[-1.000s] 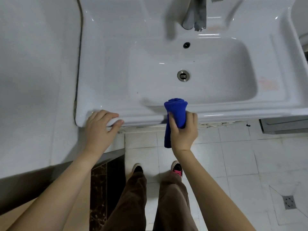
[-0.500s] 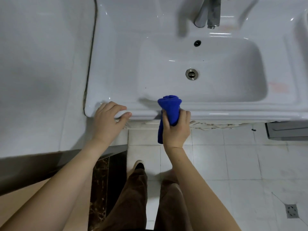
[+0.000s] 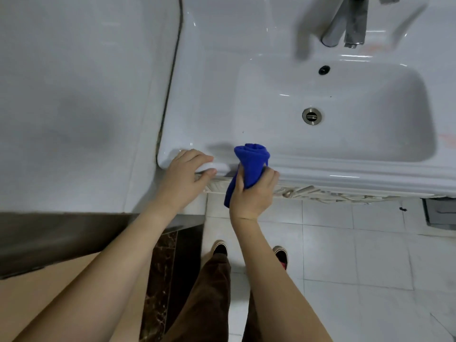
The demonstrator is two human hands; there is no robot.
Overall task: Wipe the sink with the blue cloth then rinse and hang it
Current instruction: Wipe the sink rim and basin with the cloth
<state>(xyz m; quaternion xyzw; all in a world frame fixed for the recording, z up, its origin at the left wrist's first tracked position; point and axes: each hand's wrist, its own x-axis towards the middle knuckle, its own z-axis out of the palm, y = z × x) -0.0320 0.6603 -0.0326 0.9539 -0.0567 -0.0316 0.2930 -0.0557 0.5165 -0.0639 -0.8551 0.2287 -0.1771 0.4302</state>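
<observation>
Cloth, blue, rolled, right fingers curled round it, left fingers gripping sink rim

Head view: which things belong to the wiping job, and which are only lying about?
Job: blue cloth in the right hand; sink; tap.
Just there: shoes; grey box at the right edge.
</observation>
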